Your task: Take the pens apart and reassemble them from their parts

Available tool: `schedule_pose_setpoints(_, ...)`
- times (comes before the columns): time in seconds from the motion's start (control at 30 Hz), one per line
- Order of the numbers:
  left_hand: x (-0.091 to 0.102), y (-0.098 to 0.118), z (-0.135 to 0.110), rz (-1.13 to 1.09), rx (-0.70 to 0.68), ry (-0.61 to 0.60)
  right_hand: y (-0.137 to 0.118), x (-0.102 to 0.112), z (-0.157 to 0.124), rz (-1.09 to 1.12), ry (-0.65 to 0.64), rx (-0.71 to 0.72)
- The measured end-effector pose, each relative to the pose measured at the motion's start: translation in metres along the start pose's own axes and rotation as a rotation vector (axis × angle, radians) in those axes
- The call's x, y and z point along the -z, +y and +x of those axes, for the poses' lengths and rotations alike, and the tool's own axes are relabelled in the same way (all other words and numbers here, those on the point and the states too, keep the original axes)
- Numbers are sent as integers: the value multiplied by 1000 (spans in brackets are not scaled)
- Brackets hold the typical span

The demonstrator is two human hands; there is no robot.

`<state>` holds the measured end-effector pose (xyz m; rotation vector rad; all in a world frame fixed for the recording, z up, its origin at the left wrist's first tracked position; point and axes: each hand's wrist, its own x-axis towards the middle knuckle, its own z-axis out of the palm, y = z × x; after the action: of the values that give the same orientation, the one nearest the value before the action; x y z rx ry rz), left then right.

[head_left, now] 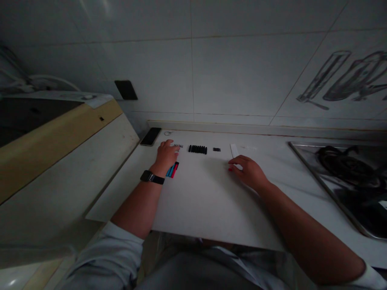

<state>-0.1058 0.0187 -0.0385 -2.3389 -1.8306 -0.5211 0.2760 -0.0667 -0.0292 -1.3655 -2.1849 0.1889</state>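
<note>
"Black short pieces [198, 149]: one row, side by side, mid-way along the white worktop [205, 193]. What stands with them?"

"To the left, small metallic pieces [179, 146]. To the right, small dark pieces [217, 149], then a white strip [234, 150]. Also teal-and-red pieces [174, 170], partly hidden beside the left hand [167, 154]."

"Condition of that hand?"

"Palm down, fingers loosely parted, thumb at the metallic pieces. Whether it grips one, I cannot tell."

"And the right hand [248, 170]?"

"Finger and thumb narrowed, close by the near end of the white strip. A red item [230, 169] shows at the tips; pinched or merely touched, I cannot tell."

"Step in hand?"

"By my reading, fine handling of small parts, one hand towards each end of the line."

"The next move calls for what?"

"Probably a light fingertip pinch on the metallic pieces, the wrist lifted off the teal-and-red pieces, and the black row left undisturbed; its members could roll if knocked."
</note>
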Motion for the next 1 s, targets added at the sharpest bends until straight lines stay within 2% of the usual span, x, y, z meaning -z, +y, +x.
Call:
schedule_pose_setpoints(0.13, 5, 5, 2, -67, -1, 26, -3, -2, 0, 34, 22, 15)
schedule_pose_setpoints(0.27, 14, 22, 2, -256, -84, 80, -7, -5, 6, -2, 46, 47)
schedule_pose_setpoints(0.4, 25, 48, -6, -467, -101, 99, -12, -10, 26, -155, -53, 111)
schedule_pose_setpoints(0.5, 27, 60, -13, -504, -133, 73, -18, -17, 49, -259, -149, 123)
schedule_pose_setpoints(0.77, 20, 57, -13, -492, -111, 66, -27, -44, 103, -433, -281, 125)
schedule_pose_setpoints(0.9, 20, 56, -13, -476, -120, 93, -19, -48, 112, -439, -261, 160)
schedule_pose_setpoints(1.0, 21, 57, -14, -477, -117, 107, -14, -48, 117, -445, -229, 239)
